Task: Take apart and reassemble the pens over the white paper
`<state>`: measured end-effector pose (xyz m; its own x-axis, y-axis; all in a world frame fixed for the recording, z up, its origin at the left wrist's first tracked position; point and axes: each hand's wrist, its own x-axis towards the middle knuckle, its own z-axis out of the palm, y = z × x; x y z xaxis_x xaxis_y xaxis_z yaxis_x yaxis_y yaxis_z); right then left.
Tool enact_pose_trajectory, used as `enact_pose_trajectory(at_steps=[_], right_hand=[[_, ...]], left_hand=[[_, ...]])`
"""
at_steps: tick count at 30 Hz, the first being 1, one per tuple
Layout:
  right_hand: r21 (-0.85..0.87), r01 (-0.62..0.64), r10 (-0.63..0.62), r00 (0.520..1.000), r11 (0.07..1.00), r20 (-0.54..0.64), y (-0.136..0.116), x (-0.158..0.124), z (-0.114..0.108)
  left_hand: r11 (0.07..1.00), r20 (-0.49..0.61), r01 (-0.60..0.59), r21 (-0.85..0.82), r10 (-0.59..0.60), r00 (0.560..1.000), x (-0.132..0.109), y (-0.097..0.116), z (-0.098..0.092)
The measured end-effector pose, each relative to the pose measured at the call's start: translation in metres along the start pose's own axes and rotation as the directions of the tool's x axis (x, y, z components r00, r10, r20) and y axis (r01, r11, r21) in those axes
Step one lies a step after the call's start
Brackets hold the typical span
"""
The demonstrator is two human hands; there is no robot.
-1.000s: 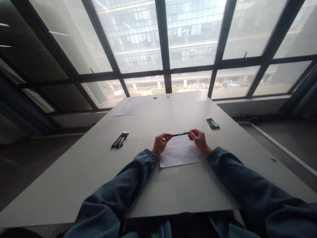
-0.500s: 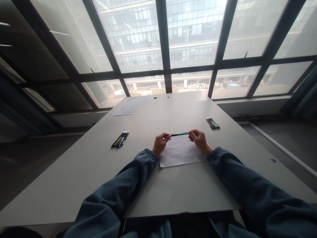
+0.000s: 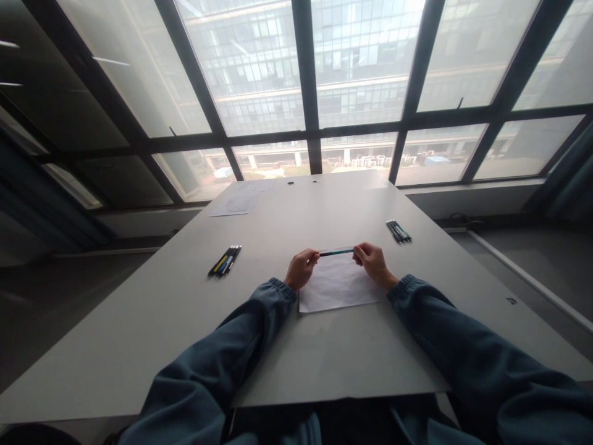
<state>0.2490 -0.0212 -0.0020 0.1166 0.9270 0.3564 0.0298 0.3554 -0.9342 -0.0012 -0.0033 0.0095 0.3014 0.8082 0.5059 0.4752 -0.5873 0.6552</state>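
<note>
Still, I'm gripping the pen [image 3: 336,251] between left hand [image 3: 301,269] and right hand [image 3: 373,262], unmoved, paper [image 3: 340,285] at six o'clock.

No legible text, label, brand or number can be made out. Faint printing is seen on the far sheets [image 3: 241,203], well beyond the held pen [image 3: 336,251], and a small dark mark [image 3: 511,300] is too blurred to be read.

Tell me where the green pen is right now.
In the head view the green pen is held level between the left hand and right hand, just above the far edge of the white paper at mid-table.
</note>
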Motion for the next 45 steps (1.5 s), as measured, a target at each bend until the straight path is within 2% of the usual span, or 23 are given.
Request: enact_pose_trajectory(at_steps=[11, 16, 22, 26, 31, 37, 45], right_hand=[[0.074, -0.004, 0.002, 1.000, 0.997, 0.023, 0.007, 0.001, 0.004], [0.069, -0.013, 0.011, 1.000, 0.998, 0.026, 0.001, -0.001, 0.005], [0.122, -0.022, 0.020, 1.000, 0.992, 0.015, -0.006, -0.001, 0.005], [0.142, -0.032, 0.036, 0.999, 0.989, -0.029, -0.005, 0.000, 0.004], [0.131, -0.032, 0.039, 0.998, 0.991, -0.051, -0.002, 0.002, 0.003], [0.109, -0.022, 0.027, 0.999, 0.994, -0.046, 0.001, 0.002, 0.003], [0.126, -0.028, 0.032, 0.999, 0.992, -0.027, -0.004, 0.000, 0.003]], left_hand=[[0.999, -0.008, 0.049, 0.003, -0.049, 0.999, 0.000, 0.004, -0.003], [0.996, 0.017, 0.082, -0.022, -0.081, 0.997, -0.001, 0.002, -0.001], [0.997, 0.034, 0.059, -0.050, -0.057, 0.998, -0.001, -0.002, -0.001], [0.991, -0.011, 0.043, -0.124, -0.045, 0.999, 0.000, -0.003, 0.000], [0.998, -0.095, 0.025, -0.063, -0.031, 0.995, 0.002, -0.005, 0.003], [1.000, -0.108, 0.006, -0.022, -0.009, 0.994, 0.002, -0.002, 0.003], [0.998, -0.078, 0.027, -0.060, -0.031, 0.996, 0.002, 0.000, 0.002]])
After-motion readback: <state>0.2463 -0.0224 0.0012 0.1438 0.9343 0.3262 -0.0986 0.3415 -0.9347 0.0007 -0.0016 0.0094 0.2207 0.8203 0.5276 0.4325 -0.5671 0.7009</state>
